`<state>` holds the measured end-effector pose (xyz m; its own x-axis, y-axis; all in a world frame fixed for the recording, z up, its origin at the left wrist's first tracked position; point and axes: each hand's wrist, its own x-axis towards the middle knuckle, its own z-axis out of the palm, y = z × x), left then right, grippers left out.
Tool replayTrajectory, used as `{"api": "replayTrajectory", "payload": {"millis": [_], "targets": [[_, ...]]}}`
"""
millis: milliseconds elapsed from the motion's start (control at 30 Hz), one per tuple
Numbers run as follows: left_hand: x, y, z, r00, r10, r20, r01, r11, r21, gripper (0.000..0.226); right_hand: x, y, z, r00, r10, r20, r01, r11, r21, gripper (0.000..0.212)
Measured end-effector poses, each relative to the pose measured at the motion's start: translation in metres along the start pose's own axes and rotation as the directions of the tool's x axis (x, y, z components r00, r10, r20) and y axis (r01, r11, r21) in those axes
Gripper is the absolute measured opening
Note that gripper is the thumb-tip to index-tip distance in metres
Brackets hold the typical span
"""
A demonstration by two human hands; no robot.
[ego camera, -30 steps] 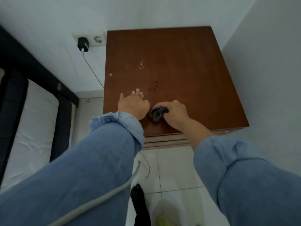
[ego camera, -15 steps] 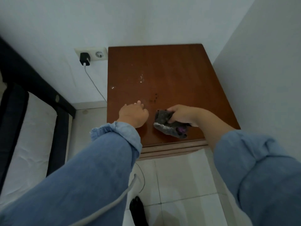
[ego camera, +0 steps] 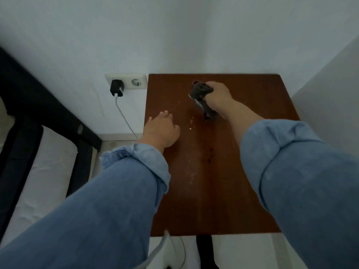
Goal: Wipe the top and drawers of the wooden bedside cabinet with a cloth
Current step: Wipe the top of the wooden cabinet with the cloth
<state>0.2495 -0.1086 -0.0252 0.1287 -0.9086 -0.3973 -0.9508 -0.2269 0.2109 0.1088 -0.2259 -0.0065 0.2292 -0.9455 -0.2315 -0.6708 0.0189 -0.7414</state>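
The wooden bedside cabinet (ego camera: 252,152) stands in the room's corner, and only its reddish-brown top shows. My right hand (ego camera: 218,94) is closed around a bunched dark grey cloth (ego camera: 201,92) near the far middle of the top. The cloth's loose end trails toward me on the wood. My left hand (ego camera: 160,129) rests flat near the top's left edge, fingers apart, holding nothing. White crumbs (ego camera: 191,123) and small dark spots (ego camera: 210,154) lie on the wood between my arms. The drawers are hidden below the top.
A wall socket (ego camera: 134,81) with a black charger (ego camera: 117,87) and a white cable sits left of the cabinet. A dark bed frame (ego camera: 48,105) with a white mattress (ego camera: 38,177) fills the left side. A wall runs close along the cabinet's right side.
My right hand has carried the cloth from the near edge of the top to its far middle. My left hand has slid further onto the top. The view has moved closer over the cabinet.
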Motion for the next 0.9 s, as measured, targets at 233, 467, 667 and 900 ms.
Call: {"api": "replayTrajectory", "payload": {"millis": [233,467,667,900], "targets": [[0.031,-0.009,0.012,0.997,-0.013,-0.078,0.017,0.999,0.048,0.059,0.097,-0.020,0.016,0.978,-0.209,-0.028,0.199,0.960,-0.199,0.027],[0.035,-0.008,0.016,0.991,-0.036,-0.131,0.038,0.999,0.014,0.057,0.141,-0.019,0.040,0.988,-0.143,0.051,0.152,0.920,-0.362,0.036],[0.038,-0.008,0.015,0.997,-0.047,-0.053,0.049,0.998,0.031,0.058,0.070,0.008,0.045,0.981,-0.140,0.133,0.176,0.932,-0.316,0.056],[0.033,-0.007,0.011,0.998,-0.045,-0.034,0.047,0.998,0.042,0.058,-0.065,0.054,0.059,0.984,-0.105,0.146,0.142,0.952,-0.272,0.060]]}}
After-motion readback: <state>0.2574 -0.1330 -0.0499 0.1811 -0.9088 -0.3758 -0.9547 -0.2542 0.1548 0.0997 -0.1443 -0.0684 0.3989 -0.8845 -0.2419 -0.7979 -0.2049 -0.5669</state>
